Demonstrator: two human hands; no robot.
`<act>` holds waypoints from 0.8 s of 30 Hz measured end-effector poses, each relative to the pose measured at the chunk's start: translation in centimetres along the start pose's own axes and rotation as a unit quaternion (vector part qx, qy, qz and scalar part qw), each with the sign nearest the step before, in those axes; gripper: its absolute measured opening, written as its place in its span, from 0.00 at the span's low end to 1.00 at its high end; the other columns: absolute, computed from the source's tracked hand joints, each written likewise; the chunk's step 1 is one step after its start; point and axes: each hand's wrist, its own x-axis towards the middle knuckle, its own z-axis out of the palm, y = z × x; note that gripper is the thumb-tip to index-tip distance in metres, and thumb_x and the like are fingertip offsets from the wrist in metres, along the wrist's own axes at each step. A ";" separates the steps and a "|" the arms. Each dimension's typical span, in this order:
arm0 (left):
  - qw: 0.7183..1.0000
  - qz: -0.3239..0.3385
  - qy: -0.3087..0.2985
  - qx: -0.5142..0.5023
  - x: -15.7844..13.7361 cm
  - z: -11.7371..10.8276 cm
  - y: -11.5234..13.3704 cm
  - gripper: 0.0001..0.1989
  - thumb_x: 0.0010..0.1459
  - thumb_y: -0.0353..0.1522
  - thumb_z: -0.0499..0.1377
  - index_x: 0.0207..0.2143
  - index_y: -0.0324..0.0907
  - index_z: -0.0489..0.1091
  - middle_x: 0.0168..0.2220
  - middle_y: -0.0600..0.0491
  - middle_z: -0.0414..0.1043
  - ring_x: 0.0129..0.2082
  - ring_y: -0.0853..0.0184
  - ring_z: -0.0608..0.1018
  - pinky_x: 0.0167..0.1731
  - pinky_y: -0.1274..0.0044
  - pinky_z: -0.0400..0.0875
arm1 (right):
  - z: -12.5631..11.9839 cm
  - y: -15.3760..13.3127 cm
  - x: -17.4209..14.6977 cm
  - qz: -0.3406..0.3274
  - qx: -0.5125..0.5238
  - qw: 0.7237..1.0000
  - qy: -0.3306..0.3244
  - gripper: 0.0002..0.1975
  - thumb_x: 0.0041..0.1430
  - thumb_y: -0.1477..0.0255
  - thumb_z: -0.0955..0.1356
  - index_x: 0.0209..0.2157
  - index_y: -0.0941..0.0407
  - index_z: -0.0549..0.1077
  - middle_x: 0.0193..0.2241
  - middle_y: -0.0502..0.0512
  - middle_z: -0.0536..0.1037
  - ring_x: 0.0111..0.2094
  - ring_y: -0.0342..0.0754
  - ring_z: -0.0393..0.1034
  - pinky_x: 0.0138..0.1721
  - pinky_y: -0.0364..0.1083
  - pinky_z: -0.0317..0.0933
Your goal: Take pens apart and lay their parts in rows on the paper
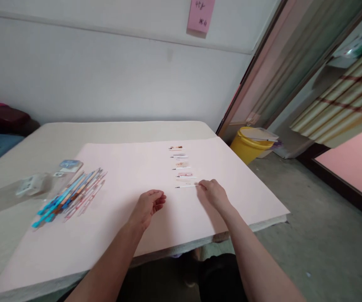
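My right hand (pixel 214 193) is closed in a pinch at the right end of a thin white pen refill (pixel 186 186) with a dark tip, which lies flat on the pale pink sheet. A faint, pale strip lies just above this refill. Farther up the sheet runs a column of similar dark-tipped white refills, with small printed pieces (pixel 185 174) beside them. My left hand (pixel 149 204) hovers left of the column, empty, its fingers loosely curled and the thumb apart from them.
A pile of blue, orange and pink pens (pixel 77 195) lies on the left of the sheet. Near it are a clear plastic bag (pixel 9 195), a white block and a blue-and-white packet (pixel 70 165). A yellow bin (pixel 249 147) stands beyond the table's right edge.
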 end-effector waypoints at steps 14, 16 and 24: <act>1.000 -0.008 0.004 -0.003 0.1 0.0 0.0 0.08 0.48 0.31 0.63 0.31 0.36 0.71 0.34 0.44 0.74 0.30 0.69 0.75 0.30 0.78 0.68 | -1.4 1.0 -0.2 -0.027 -0.081 0.992 -0.092 0.10 0.51 0.71 0.65 0.18 0.57 0.70 0.18 0.50 0.71 0.21 0.42 0.62 0.23 0.40 0.49; 1.000 -0.009 0.001 -0.003 0.2 0.0 -0.1 0.08 0.48 0.31 0.63 0.31 0.36 0.71 0.34 0.44 0.74 0.30 0.69 0.75 0.30 0.78 0.68 | -1.8 1.0 -0.2 -0.031 -0.124 0.987 -0.098 0.10 0.51 0.69 0.66 0.19 0.56 0.70 0.20 0.51 0.73 0.23 0.43 0.63 0.23 0.41 0.47; 1.000 -0.016 0.001 -0.006 0.4 0.1 -0.6 0.08 0.48 0.30 0.62 0.31 0.36 0.71 0.34 0.45 0.74 0.29 0.70 0.75 0.29 0.79 0.68 | 0.8 -2.4 3.2 -0.092 -0.231 0.968 -0.037 0.12 0.63 0.70 0.59 0.38 0.55 0.73 0.39 0.58 0.73 0.42 0.49 0.62 0.36 0.43 0.51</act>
